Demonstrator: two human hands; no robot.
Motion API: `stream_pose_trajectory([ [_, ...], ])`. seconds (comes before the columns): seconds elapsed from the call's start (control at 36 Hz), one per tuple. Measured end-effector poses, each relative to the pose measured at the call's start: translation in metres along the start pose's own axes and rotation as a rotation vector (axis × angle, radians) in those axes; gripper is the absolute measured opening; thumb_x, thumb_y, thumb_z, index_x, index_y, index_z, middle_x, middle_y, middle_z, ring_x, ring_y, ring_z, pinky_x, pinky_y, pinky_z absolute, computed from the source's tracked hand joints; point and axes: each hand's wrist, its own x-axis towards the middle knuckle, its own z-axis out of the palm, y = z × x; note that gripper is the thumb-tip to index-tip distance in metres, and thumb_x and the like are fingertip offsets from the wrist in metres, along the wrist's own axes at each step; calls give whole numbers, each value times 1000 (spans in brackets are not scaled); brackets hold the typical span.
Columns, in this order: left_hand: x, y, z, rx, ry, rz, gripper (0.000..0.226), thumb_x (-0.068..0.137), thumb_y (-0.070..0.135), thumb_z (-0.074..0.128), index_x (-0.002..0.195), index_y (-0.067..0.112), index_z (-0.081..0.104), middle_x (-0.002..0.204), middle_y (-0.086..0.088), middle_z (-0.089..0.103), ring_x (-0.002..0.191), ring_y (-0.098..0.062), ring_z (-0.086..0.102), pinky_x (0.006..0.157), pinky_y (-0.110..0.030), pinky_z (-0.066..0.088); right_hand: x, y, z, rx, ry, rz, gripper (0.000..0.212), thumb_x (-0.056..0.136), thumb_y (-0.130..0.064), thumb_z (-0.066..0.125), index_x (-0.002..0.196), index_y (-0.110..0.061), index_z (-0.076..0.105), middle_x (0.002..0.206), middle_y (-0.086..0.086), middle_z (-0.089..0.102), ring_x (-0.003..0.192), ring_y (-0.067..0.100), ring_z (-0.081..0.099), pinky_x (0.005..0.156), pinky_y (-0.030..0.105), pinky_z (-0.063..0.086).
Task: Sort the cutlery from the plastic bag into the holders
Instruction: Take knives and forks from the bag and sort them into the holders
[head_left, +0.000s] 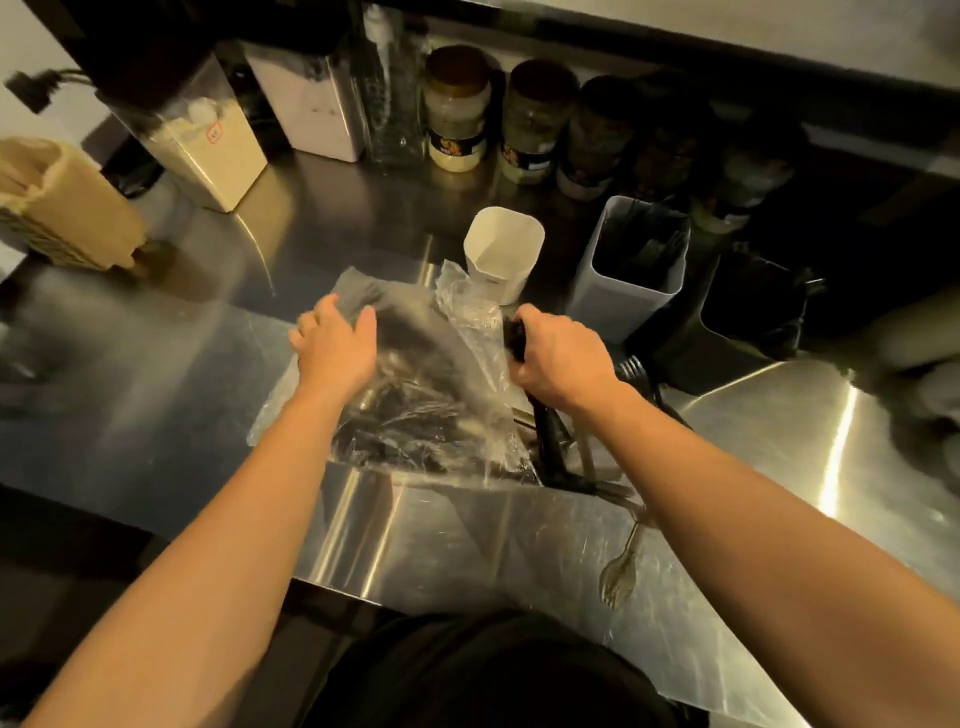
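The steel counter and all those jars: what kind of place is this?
Probably a restaurant or cafe kitchen. The steel counter, a row of jars along the back, and cutlery holders beside a bag of cutlery point to that.

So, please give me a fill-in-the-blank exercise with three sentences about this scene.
1. The right hand grips a bundle of dark-handled cutlery; the left hand rests on the clear ____ bag.
2. The small white square holder stands ____.
3. A lone clear fork lies on the ____ steel counter.

Missing: plastic; upright; shiny
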Motion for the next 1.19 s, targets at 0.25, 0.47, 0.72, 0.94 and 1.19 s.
stream_pose_trajectory([
  [0.25, -55, 86, -3, -362, 182, 333, 32, 101, 26, 47, 131, 15, 52, 129, -2, 51, 121, -20, 40, 107, -33, 32, -29, 37, -19, 166, -12, 60, 31, 88, -33, 69, 112, -19, 55, 99, 4, 68, 83, 26, 61, 68, 36, 50],
  [0.47, -99, 137, 6, -554, 198, 516, 15, 101, 26, 49, 115, 24, 55, 112, 3, 59, 109, -15, 54, 92, -25, 46, -59, 73, -28, 417, 92, 144, 35, 82, -30, 79, 101, -23, 51, 93, 0, 65, 87, 27, 64, 74, 42, 54],
  [0.72, -137, 155, 50, -506, -154, 568, 29, 94, 11, 60, 118, 24, 51, 114, 5, 56, 94, 0, 54, 87, -17, 48, -77, 106, -49, 729, 288, 227, 30, 82, -20, 78, 103, -22, 57, 94, -4, 64, 92, 20, 65, 83, 40, 56],
  [0.94, -175, 156, 87, 169, -619, 652, 93, 82, 40, 79, 152, 33, 18, 138, 4, 55, 126, -16, 55, 102, -37, 49, -83, 115, -63, 883, 451, 237, 27, 81, -12, 74, 79, -27, 52, 77, -8, 59, 70, 1, 55, 60, 5, 41],
  [1.19, -193, 142, 96, 149, -553, 652, 46, 104, 29, 45, 147, 30, 28, 88, 9, 61, 77, -15, 63, 73, -43, 56, -89, 118, -60, 1055, 582, 356, 13, 78, -19, 68, 79, -12, 56, 74, 9, 64, 70, 28, 64, 68, 43, 59],
])
